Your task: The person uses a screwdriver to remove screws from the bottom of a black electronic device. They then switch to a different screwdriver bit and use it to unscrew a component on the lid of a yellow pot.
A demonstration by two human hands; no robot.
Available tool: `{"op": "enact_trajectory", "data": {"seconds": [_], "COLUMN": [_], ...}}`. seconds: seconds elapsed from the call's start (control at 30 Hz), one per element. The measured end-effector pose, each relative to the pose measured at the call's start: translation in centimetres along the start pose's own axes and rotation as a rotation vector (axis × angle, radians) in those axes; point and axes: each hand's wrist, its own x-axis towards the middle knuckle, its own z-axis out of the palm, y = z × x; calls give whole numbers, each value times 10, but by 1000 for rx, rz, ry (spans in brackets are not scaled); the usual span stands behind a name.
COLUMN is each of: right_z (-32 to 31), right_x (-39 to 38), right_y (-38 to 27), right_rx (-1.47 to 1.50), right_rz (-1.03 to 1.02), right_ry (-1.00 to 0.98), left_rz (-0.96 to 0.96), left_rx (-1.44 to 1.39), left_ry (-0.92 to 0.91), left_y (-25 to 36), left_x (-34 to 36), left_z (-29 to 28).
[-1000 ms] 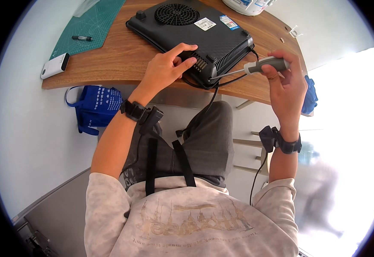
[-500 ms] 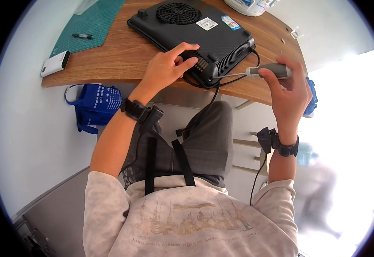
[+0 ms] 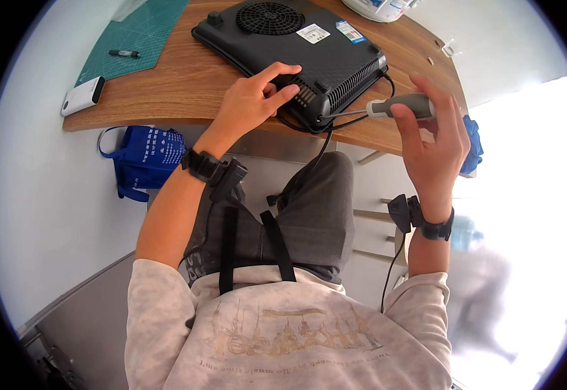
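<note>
A black induction cooker (image 3: 267,49) lies underside up on the wooden table, its round fan grille facing me. My left hand (image 3: 248,104) grips its near edge, with thumb and index finger on the vented underside; the other fingers are partly hidden. My right hand (image 3: 434,153) holds a screwdriver (image 3: 397,107) by its grey handle, thumb on the near side and fingers partly raised around the far side. The shaft points left, with its tip at the cooker's near right corner, by a hole. A black power cord (image 3: 328,146) runs past that corner and hangs over the table edge.
On the table (image 3: 160,97) lie a green cutting mat (image 3: 134,39) with a pen (image 3: 125,53) and a white boxy device (image 3: 83,96). A white container (image 3: 378,8) stands at the back. Below the left edge hangs a blue bag (image 3: 147,159); blue cloth (image 3: 471,146) hangs at the right.
The screwdriver handle has shifted slightly left, and the fingers of my right hand have loosened and straightened around it. My left hand and the cooker stay almost where they were.
</note>
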Motion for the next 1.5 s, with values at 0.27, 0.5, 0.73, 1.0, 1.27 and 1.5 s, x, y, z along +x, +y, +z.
{"op": "enact_trajectory", "data": {"seconds": [0.27, 0.5, 0.73, 1.0, 1.27, 1.5], "right_z": [-17, -21, -10, 15, -5, -6], "right_x": [20, 33, 51, 66, 55, 38], "right_y": [-18, -21, -8, -30, 3, 6], "right_rx": [251, 10, -338, -236, 50, 187], "right_rz": [14, 140, -120, -111, 122, 267], "right_ry": [-269, -316, -235, -303, -372, -292], "left_rz": [50, 101, 85, 9, 17, 24], "left_rx": [23, 15, 41, -8, -30, -14], "left_ry": [21, 42, 38, 1, -3, 0], "left_y": [-1, -3, -2, 0, 1, -1], "left_x": [0, 0, -1, 0, 0, 0], "left_z": [2, 5, 3, 1, 2, 1]}}
